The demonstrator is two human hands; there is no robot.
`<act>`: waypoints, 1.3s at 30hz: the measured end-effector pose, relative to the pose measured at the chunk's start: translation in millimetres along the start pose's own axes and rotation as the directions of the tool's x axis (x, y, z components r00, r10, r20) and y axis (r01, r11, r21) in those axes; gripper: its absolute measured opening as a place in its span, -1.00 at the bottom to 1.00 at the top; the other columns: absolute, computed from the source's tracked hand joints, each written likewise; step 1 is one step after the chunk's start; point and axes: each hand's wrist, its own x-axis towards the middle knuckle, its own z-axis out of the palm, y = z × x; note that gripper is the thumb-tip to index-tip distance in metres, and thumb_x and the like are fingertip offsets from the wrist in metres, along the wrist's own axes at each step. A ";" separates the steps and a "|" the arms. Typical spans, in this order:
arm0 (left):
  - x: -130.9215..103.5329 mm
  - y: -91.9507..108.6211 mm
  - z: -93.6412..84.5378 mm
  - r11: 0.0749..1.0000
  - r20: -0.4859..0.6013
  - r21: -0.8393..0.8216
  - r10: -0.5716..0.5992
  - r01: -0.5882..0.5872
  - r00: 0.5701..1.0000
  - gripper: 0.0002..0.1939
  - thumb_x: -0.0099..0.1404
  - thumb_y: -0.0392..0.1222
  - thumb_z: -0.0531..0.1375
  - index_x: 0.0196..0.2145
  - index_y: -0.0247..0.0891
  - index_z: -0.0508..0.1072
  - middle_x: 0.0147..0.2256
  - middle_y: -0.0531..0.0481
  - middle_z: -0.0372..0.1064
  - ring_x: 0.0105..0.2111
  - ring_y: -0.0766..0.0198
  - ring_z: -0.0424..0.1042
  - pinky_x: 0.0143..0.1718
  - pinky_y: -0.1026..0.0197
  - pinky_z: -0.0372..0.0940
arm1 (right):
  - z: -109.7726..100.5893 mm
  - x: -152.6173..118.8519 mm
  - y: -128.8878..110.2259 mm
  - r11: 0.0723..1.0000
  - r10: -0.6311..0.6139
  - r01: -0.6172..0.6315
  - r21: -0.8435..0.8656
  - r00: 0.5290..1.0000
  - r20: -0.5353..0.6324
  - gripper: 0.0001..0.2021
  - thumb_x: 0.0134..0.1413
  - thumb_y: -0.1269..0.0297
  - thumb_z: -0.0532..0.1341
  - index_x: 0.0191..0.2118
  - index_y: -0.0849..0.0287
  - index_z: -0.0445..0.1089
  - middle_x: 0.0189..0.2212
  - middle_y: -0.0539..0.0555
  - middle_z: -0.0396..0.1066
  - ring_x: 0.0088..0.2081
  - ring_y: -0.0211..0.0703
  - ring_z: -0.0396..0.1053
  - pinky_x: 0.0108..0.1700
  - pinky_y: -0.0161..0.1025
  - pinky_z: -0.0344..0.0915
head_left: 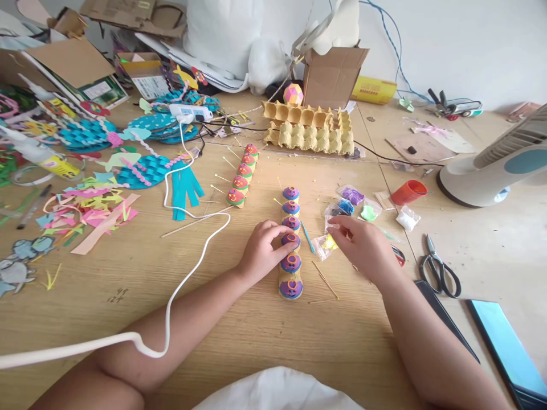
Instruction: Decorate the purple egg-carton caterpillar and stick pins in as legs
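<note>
An egg-carton strip point(291, 273) with purple-and-blue clay caps, orange rings and small dark details runs lengthwise in front of me. My left hand point(269, 245) grips it near the middle, thumb and fingers on one of its humps. To its right, my right hand point(361, 245) hovers by small plastic bags of clay, thumb and index finger close together; whatever lies between them is too small to make out. Near the right fingers are yellow clay point(330, 242) and blue clay point(345, 206) in bags. A blue stick tool point(307, 237) lies between strip and right hand.
A second strip point(243, 175) with red-and-green caps and pins lies farther back left. Egg cartons point(316, 136) stand behind. Scissors point(439, 267), phones, a red cup point(409, 192) and a fan point(496, 159) are right. A white cable point(200, 259) crosses the left, near paper scraps point(105, 208).
</note>
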 end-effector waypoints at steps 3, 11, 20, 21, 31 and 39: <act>-0.4 0.0 0.2 1.000 -0.024 -0.008 0.011 -0.011 1.000 -0.74 0.30 -0.07 0.37 -0.08 -0.15 0.55 -0.22 -0.03 0.44 -0.17 0.16 0.43 -0.02 0.06 0.32 | -11.4 -3.5 6.1 0.992 0.044 -0.031 -0.119 0.994 0.104 -0.75 0.32 0.15 0.15 -0.05 0.03 0.55 -0.36 0.04 0.57 -0.40 -0.14 0.44 -0.38 -0.24 0.13; -2.5 0.7 1.6 0.998 -0.073 -0.056 0.008 -0.012 0.997 -0.80 0.37 -0.10 0.29 -0.06 -0.14 0.52 -0.27 -0.01 0.38 -0.19 0.18 0.40 -0.05 0.10 0.32 | -3.2 -4.6 5.9 0.932 -0.131 0.219 -0.289 0.946 0.296 -0.61 0.18 0.36 0.31 0.13 0.05 0.48 0.02 0.18 0.45 0.07 0.09 0.44 0.01 -0.08 0.34; -3.7 -1.8 2.9 0.997 -0.075 -0.073 0.003 -0.008 0.997 -0.80 0.37 -0.12 0.29 -0.07 -0.14 0.52 -0.26 -0.01 0.37 -0.18 0.19 0.39 -0.05 0.10 0.33 | 1.3 -30.0 -29.1 0.880 -0.107 0.303 -0.365 0.876 0.470 -0.87 0.26 0.24 0.30 -0.16 0.17 0.53 -0.09 0.22 0.51 -0.01 0.13 0.49 -0.01 -0.05 0.37; -3.7 -1.7 2.9 0.997 -0.074 -0.075 0.001 -0.006 0.997 -0.80 0.37 -0.11 0.29 -0.07 -0.14 0.52 -0.26 -0.01 0.36 -0.18 0.19 0.39 -0.05 0.11 0.33 | 4.2 -34.0 -31.3 0.871 -0.113 0.321 -0.372 0.867 0.485 -0.85 0.25 0.22 0.31 -0.16 0.18 0.53 -0.11 0.23 0.52 -0.03 0.14 0.51 -0.04 -0.04 0.38; -2.8 -0.8 2.6 0.998 -0.083 -0.063 0.017 -0.022 0.996 -0.82 0.37 -0.15 0.29 -0.08 -0.15 0.52 -0.28 0.00 0.36 -0.19 0.20 0.39 -0.07 0.13 0.33 | 36.5 -39.5 -42.5 0.845 -0.049 0.287 -0.451 0.881 0.470 -0.78 0.22 0.54 0.13 -0.20 0.30 0.55 -0.24 0.33 0.58 -0.14 0.10 0.60 -0.24 -0.15 0.35; -2.5 7.8 -0.3 0.999 -0.066 -0.031 0.042 -0.044 0.997 -0.89 0.38 -0.20 0.27 -0.14 -0.16 0.55 -0.26 -0.01 0.40 -0.20 0.21 0.40 -0.10 0.13 0.32 | 22.5 -23.8 -34.5 0.928 0.030 0.118 -0.354 0.921 0.387 -0.79 0.27 0.37 0.12 -0.15 0.19 0.52 -0.13 0.18 0.59 -0.11 0.01 0.56 -0.21 -0.20 0.24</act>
